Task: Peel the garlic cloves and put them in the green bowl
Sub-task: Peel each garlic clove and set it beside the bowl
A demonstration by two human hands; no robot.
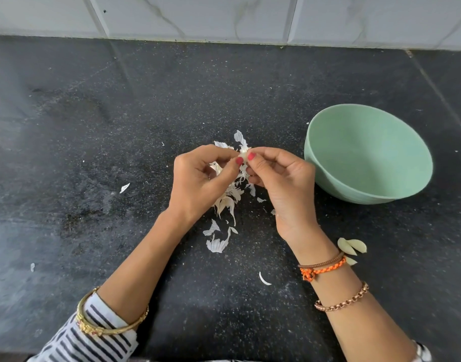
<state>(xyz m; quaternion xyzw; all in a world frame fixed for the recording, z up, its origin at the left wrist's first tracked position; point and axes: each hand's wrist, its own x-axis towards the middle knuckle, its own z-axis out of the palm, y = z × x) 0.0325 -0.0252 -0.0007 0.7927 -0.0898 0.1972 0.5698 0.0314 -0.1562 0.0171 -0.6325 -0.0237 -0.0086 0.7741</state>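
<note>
- Mid-peel: left hand (198, 178) and right hand (279, 176) both pinching one garlic clove (243, 153), left of green bowl (368, 152).
- Green bowl empty; peeled-looking cloves (352, 247) lying nearer than it, not yet inside.

Left hand (198, 178) and right hand (279, 178) are both pinching one small white garlic clove (243, 154) between thumb and fingertips, above a pile of papery white garlic skins (228, 202) lying on the black speckled stone counter (93, 126). Pale green round bowl (368, 155) is sitting just right of the right hand, and pale peeled cloves (352, 246) are lying on the counter beside the right wrist.
</note>
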